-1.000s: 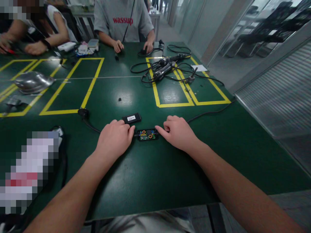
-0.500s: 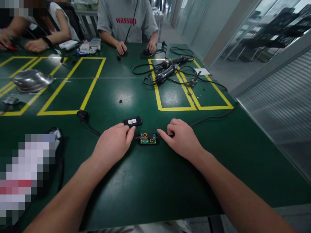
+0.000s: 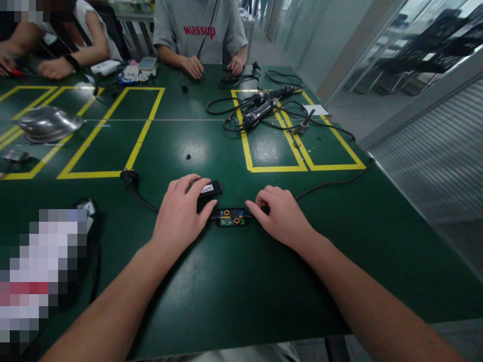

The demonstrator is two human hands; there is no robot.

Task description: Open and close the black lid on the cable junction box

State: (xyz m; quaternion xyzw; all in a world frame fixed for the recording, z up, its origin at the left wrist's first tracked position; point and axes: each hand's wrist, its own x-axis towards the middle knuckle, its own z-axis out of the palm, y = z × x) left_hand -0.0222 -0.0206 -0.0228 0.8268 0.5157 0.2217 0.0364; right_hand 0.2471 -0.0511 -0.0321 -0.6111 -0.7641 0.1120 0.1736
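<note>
An opened black casing [image 3: 219, 224] lies on the green table with a small green circuit board [image 3: 227, 220] showing inside it. On the board sit copper-coloured ring coils. My left hand [image 3: 181, 206] is open at the casing's left end, fingers spread over a black cover [image 3: 216, 188] with a white label and partly hiding it. At the right end my right hand [image 3: 281, 211] is closed, its curled fingers around the black cable [image 3: 320, 186]; the grip itself is mostly hidden. A black plug [image 3: 129, 177] ends the cable on the left.
Yellow tape rectangles [image 3: 277, 169] mark the table. Black corded tools [image 3: 260, 113] lie tangled at the back right. A shiny metal shell [image 3: 49, 123] is at the left, above a pixelated object [image 3: 41, 271]. Two people sit across the table, one in a grey shirt [image 3: 199, 32].
My left hand has opened, its fingers spreading and rising over the labelled cover. My right hand has barely moved. The hand of the person opposite has shifted off a small dark object.
</note>
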